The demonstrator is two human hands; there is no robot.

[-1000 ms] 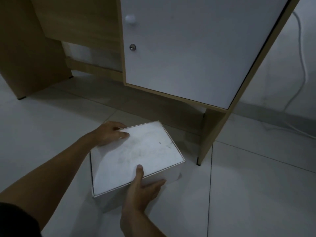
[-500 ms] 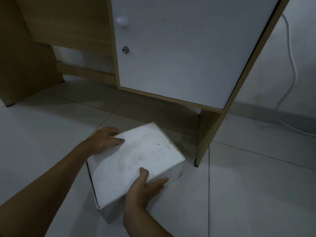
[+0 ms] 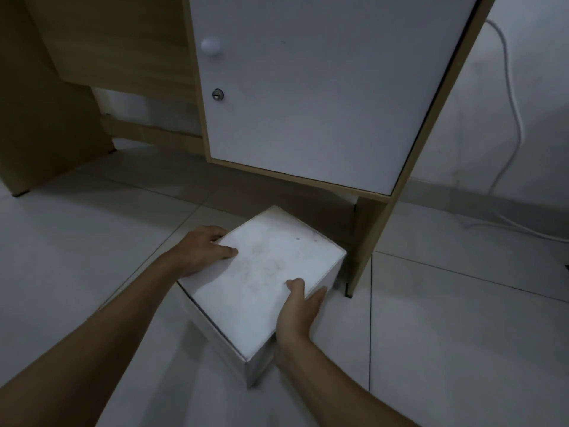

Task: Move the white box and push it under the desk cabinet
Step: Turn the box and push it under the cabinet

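Left hand (image 3: 201,252) fingers lie flat on the lid's near-left edge, right hand (image 3: 297,309) clamps the right side, thumb on top — both gripping the white box (image 3: 264,269) to steer it, far corner just ahead of the fingertips nosing into the gap beneath the desk cabinet (image 3: 308,87) — likely to slide it across the floor (image 3: 462,334).

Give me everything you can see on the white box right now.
The white box is a closed rectangular carton, cardboard by the look of it, with a faintly smudged lid. It sits on the tiled floor, turned diagonally, its far corner pointing at the gap beneath the desk cabinet, near the wooden leg. The left hand grips its left edge and the right hand its near right side, thumbs on the lid.
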